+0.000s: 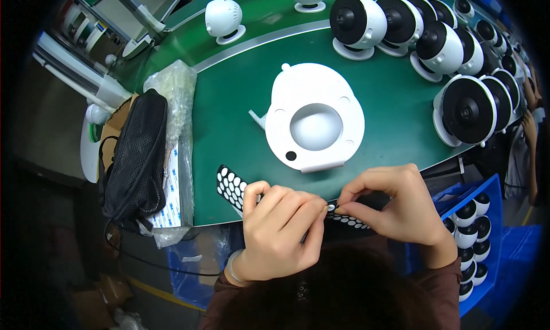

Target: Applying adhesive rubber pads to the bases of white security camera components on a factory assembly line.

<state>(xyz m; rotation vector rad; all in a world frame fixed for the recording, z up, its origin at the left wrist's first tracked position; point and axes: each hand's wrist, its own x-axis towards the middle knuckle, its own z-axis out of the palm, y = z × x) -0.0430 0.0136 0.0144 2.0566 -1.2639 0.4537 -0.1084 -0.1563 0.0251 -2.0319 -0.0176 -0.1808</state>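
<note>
My left hand (281, 227) is closed on a black sheet of round white pads (231, 185), which sticks out past its fingers near the table's front edge. Close beside it, my right hand (395, 201) has thumb and forefinger pinched together at a small white-and-dark round pad (330, 208). More white dots on black show below the right fingers; whether they belong to the same sheet is hidden. Beyond both hands a white rounded housing (275, 132) lies on the green table, its round opening facing up. A black round pad (291, 156) sits near the housing's front left.
Several white devices with black round fronts (355, 21) stand at the right and back right. A black mesh bag (137, 152) and plastic-wrapped sheets (177, 101) lie along the left. A blue bin (495, 215) of small black-and-white units is at the lower right.
</note>
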